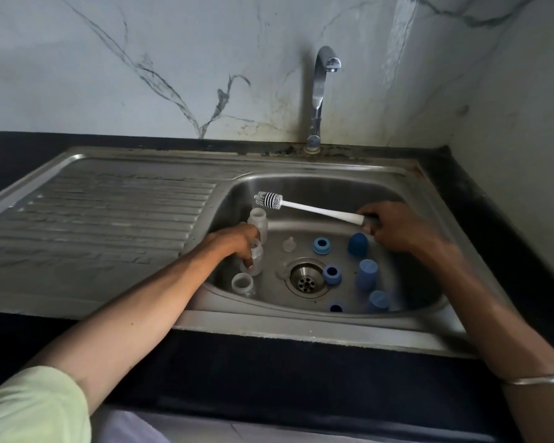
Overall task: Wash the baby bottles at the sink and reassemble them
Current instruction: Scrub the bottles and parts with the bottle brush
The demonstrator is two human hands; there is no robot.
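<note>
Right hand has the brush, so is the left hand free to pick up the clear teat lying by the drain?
Probably not yet. The left hand grips a clear bottle, so it is occupied. The teat lies uncovered on the sink floor just beside it, so setting the bottle down should leave the way open.

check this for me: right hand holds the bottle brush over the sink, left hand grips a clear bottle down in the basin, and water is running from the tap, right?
Not quite: the tap is off, and the head view shows no water coming from it. The rest holds: the right hand holds the bottle brush over the sink, and the left hand grips a clear bottle in the basin.
</note>
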